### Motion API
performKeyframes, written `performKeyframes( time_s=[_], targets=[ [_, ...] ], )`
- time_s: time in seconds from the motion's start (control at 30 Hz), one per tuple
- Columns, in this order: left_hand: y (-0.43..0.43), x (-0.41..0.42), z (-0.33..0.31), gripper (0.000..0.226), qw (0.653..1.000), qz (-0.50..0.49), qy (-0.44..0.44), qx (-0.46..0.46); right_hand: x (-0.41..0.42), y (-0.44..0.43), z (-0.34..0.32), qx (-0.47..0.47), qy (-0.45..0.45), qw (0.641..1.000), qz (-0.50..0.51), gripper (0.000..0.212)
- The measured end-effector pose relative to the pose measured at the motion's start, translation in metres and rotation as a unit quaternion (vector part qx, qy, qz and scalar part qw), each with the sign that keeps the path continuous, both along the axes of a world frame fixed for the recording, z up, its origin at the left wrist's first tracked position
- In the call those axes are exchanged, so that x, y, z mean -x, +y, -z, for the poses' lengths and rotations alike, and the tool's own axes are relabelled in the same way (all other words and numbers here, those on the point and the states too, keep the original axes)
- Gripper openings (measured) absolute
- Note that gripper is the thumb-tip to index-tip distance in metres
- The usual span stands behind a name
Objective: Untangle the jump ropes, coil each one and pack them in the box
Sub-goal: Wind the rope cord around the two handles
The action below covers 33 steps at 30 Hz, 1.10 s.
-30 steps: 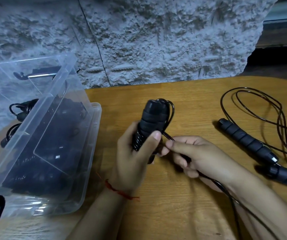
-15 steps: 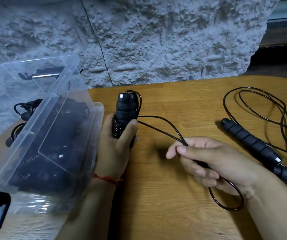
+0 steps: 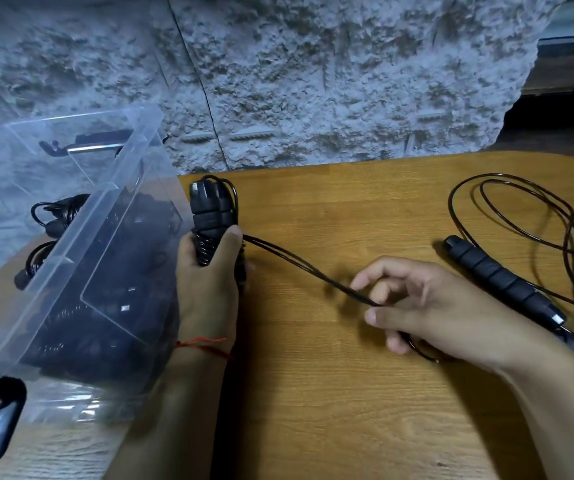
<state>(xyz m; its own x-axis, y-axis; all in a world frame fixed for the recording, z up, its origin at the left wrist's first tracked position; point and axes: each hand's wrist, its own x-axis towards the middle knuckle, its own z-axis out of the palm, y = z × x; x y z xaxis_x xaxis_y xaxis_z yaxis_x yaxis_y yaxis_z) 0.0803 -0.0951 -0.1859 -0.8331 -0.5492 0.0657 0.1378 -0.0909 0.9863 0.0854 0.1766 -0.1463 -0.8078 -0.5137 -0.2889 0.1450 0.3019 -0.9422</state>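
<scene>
- Head view, against a second ago: grips the rope's handles [image 3: 209, 216] in the left hand [image 3: 209, 292], fingers and thumb clenched round them, same hold as before.
- Shifts that bundle leftward since then, from mid-table to just beside the wall of the clear box [image 3: 71, 251]; not yet over the rim.
- Draws the right hand [image 3: 434, 317] off to the right meanwhile. A slack arc half a second ago, now a doubled cord [image 3: 296, 265] pulled near-straight between the hands.
- Grasps the cord's far end with right thumb and curled fingers, index lifted clear; shows a small loop poking out under the palm.
- Shows some turns already wound round the handles under the left thumb; leaves the stretched tail unwound.
- Reads as mid-coil on this rope: still needs the tail wrapped on before dropping it in.
- Risks the turns springing loose on loss of right-hand tension.
- Shows several black coiled ropes [image 3: 105, 289] in the box already.
- Leaves a second rope [image 3: 500, 282] untouched on the table [image 3: 313, 410] at right, cord in loose overlapping loops; looks like the only one left outside the box, going by what is visible.
</scene>
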Motion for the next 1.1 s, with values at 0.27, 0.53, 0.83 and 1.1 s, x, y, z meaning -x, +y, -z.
performKeyframes(
  time_s=[0.27,0.53,0.83,1.1],
  targets=[
    [0.001,-0.003,0.003,0.043,0.985,-0.037,-0.012,0.166,0.004,0.013,-0.007,0.054,0.055,0.995,0.059,0.016],
    [0.009,-0.004,0.006,0.057,0.917,0.044,0.007,0.397,0.002,0.020,-0.009,0.212,0.003,0.975,0.073,0.047],
    [0.016,0.000,0.012,0.061,0.913,0.007,-0.097,0.396,-0.016,-0.010,-0.004,0.181,0.007,0.979,-0.089,0.019],
    [0.036,-0.019,-0.001,0.044,0.855,0.127,-0.083,0.495,-0.019,-0.009,-0.006,0.348,-0.041,0.934,-0.069,0.024]
  ],
)
